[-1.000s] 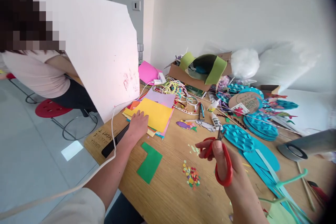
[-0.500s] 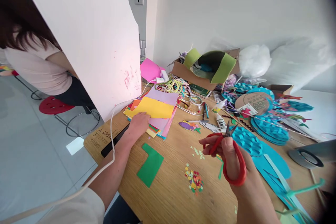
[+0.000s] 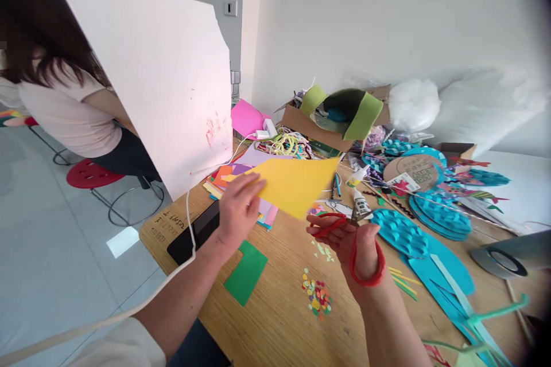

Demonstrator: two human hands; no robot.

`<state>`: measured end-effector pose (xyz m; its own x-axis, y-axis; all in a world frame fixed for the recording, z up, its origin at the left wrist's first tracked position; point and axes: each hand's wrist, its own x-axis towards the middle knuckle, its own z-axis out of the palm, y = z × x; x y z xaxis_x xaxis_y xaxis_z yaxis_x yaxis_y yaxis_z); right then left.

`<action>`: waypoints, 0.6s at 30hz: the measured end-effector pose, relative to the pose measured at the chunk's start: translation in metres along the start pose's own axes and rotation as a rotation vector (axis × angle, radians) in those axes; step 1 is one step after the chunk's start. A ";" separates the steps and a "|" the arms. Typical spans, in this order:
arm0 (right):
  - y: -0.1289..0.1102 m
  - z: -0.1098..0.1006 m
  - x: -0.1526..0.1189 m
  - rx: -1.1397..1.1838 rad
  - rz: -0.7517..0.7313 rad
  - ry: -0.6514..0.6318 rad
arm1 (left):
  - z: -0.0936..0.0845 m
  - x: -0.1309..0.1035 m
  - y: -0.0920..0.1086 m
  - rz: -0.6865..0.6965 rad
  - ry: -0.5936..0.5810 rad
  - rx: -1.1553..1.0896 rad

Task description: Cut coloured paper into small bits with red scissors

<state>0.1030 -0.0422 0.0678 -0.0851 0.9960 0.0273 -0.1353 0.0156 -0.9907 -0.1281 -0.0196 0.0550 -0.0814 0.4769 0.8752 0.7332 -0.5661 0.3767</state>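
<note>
A yellow paper sheet [image 3: 293, 183] is lifted off the stack of coloured paper [image 3: 228, 175], its left edge gripped by my left hand [image 3: 241, 206]. My right hand [image 3: 350, 246] has red-handled scissors [image 3: 368, 266] on its thumb and fingers; their blades point up and away, partly spread. The sheet's right lower corner hangs close to the right fingertips. On the table below my left hand lies a green paper piece [image 3: 246, 272]. Between the arms are a heap of small coloured paper dots [image 3: 316, 293] and some pale green triangles [image 3: 322, 251].
A white board [image 3: 163, 69] stands upright at the left; a person [image 3: 77, 109] sits behind it. A white cable [image 3: 189, 229] crosses my left arm, near a black phone-like device [image 3: 198, 235]. Blue textured shapes [image 3: 400, 232], glue bottles [image 3: 360, 202] and a grey roll [image 3: 499, 258] lie right.
My left hand has picked the yellow sheet up from the stack and brought it rightward. My right hand with the scissors has moved left toward it.
</note>
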 end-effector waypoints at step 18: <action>-0.056 -0.039 -0.027 0.251 0.181 0.318 | -0.008 0.008 0.050 -0.151 -0.356 -0.575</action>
<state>0.1514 -0.0667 0.1173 0.1736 0.9588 -0.2247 -0.3851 -0.1439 -0.9116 -0.0977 -0.0500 0.0831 0.1440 0.7144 0.6848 0.2485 -0.6959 0.6737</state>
